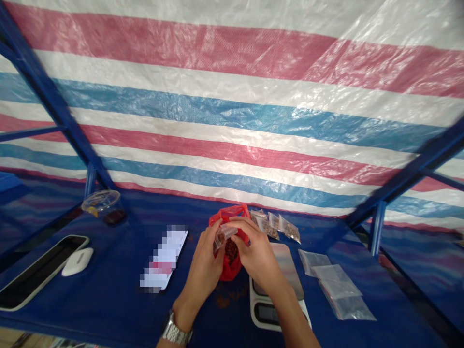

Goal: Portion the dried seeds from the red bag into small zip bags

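Observation:
My left hand [206,251] pinches a small clear plastic bag [218,240]. My right hand [255,246] grips a small clear ridged plastic cup [229,232], its mouth tilted toward that bag. Both hands are close together over an open red plastic bag [228,275], which holds small dark brown pieces [231,251]. Fingers partly hide the cup and the little bag. Under my right forearm lies a digital scale [286,270] with a white body; its display cannot be read.
Filled clear packets [289,228] lie behind the scale, and flat clear zip bags [340,282] to its right. On the left are a lit phone [165,263], a dark phone [39,270], a white earbud case [77,261] and a clear bowl [105,205]. Blue metal bars [60,106] frame the table.

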The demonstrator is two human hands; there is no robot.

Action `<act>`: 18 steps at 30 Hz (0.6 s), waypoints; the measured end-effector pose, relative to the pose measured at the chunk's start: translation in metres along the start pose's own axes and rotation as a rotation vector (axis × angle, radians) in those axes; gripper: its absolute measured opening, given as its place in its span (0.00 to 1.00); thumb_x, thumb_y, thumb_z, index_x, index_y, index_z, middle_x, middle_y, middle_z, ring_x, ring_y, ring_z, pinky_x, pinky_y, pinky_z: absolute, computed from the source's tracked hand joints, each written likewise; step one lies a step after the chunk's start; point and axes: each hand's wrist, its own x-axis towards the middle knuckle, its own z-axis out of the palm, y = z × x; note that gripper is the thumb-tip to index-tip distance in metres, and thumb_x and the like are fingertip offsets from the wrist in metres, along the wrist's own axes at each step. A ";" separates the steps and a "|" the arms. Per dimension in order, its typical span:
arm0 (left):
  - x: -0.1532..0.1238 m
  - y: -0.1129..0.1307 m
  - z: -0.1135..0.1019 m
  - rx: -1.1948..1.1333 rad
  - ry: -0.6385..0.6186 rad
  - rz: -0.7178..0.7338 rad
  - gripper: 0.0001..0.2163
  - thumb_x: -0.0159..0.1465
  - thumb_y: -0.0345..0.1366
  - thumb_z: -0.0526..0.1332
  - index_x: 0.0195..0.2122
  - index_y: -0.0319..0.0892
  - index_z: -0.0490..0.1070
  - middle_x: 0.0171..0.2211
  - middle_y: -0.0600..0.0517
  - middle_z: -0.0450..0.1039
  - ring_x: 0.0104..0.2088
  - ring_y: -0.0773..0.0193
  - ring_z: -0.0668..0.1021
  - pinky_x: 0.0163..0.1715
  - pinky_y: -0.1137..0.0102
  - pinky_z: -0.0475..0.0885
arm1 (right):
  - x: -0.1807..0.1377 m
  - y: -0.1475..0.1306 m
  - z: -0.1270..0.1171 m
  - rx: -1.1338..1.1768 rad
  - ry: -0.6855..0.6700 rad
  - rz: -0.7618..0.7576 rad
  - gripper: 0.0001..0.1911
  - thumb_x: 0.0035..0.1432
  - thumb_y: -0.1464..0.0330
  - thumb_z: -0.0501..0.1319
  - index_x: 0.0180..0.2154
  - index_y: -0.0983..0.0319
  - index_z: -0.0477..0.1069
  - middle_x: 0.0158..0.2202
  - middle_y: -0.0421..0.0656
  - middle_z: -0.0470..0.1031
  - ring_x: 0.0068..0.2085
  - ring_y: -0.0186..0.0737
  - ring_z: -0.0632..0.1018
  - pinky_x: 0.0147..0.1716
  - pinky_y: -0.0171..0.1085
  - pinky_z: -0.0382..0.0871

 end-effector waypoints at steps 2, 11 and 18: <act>0.000 -0.003 0.001 -0.012 0.006 -0.010 0.27 0.66 0.27 0.57 0.66 0.51 0.63 0.59 0.46 0.72 0.60 0.54 0.75 0.62 0.52 0.69 | 0.001 0.001 0.000 0.021 0.000 0.006 0.20 0.60 0.80 0.57 0.46 0.55 0.78 0.51 0.42 0.79 0.53 0.41 0.78 0.58 0.40 0.69; 0.003 0.007 -0.003 -0.130 0.033 -0.070 0.25 0.68 0.31 0.58 0.66 0.51 0.63 0.61 0.46 0.70 0.61 0.54 0.74 0.63 0.53 0.69 | 0.002 0.014 -0.006 -0.038 0.060 0.015 0.16 0.63 0.76 0.58 0.48 0.55 0.77 0.52 0.44 0.79 0.55 0.44 0.78 0.59 0.44 0.69; 0.004 0.019 -0.013 -0.229 0.188 -0.122 0.26 0.71 0.44 0.60 0.68 0.52 0.58 0.57 0.45 0.71 0.55 0.57 0.78 0.56 0.59 0.76 | -0.005 0.033 -0.002 -0.140 -0.062 0.094 0.22 0.64 0.71 0.62 0.59 0.56 0.73 0.59 0.47 0.76 0.61 0.49 0.74 0.64 0.52 0.63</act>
